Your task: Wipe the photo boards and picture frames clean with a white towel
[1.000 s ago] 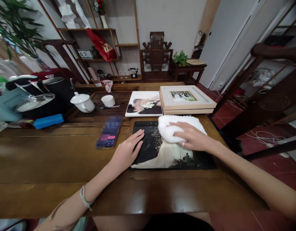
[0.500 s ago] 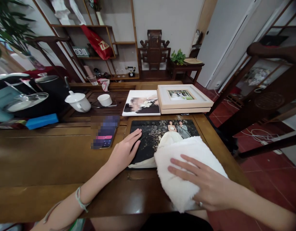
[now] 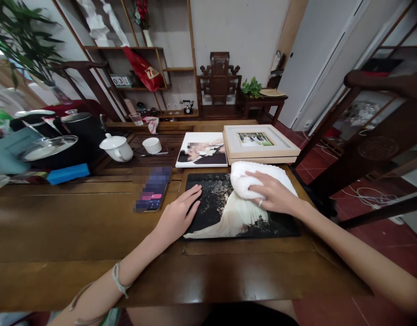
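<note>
Starting at your far left, a dark pot (image 3: 47,151) with a glass lid stands on the brown wooden table (image 3: 76,226), with a blue block (image 3: 68,174) just in front of it. Next come a white lidded teapot (image 3: 116,148) and, beside it, a small white cup (image 3: 152,145). Nearer to you lies a phone (image 3: 153,192), its screen partly blurred.

Your left hand (image 3: 178,214) rests palm down with its fingers stretched out; its grip is loose and holds nothing, and the fingertips touch the left edge of the large dark photo. Farther back lies a white-edged picture panel (image 3: 201,151). The dark photo (image 3: 211,213) lies flat on the table in front of you, showing a long pale dress. Behind it, just right of the panel, is a light wooden picture frame (image 3: 262,154). A fluffy white cloth (image 3: 244,185), bunched up, covers the photo's upper right part. Your right hand (image 3: 272,194), wearing a ring, curves over this cloth, its grip holding it. At far right stands a dark wooden chair (image 3: 367,140).
</note>
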The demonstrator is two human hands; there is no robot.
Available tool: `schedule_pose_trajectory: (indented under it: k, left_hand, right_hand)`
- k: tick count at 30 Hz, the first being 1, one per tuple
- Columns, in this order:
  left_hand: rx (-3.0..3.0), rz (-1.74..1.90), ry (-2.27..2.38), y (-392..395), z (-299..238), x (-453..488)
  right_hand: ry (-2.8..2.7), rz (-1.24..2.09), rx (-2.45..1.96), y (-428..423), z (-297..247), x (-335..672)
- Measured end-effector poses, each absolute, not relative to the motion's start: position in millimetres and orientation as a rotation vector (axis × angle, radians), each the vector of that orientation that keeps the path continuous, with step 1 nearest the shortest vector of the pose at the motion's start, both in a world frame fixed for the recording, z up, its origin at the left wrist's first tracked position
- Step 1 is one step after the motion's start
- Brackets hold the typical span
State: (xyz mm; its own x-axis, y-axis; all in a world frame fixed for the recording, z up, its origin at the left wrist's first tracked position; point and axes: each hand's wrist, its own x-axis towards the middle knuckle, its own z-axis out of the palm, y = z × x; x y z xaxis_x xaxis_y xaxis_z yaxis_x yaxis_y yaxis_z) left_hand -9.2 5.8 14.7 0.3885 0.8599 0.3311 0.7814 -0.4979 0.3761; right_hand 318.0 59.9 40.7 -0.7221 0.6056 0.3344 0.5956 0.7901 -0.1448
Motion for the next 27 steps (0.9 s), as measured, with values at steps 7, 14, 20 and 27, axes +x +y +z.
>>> schedule_pose_trajectory:
  k: [7, 14, 20, 27]
  left_hand:
    - [2.5, 0.719, 1.472, 7, 14, -9]
    - [2.497, 0.7, 1.466, 7, 15, -10]
    - [2.491, 0.707, 1.477, 6, 17, -9]
    - [2.478, 0.696, 1.469, 7, 16, -10]
  right_hand:
    - [-2.851, 0.254, -0.475, -23, 45, 280]
    - [-2.826, 0.232, -0.561, 16, 51, 287]
    - [-2.648, -0.006, -0.983, 63, 46, 304]
    - [-2.897, 0.191, -0.448, -9, 45, 264]
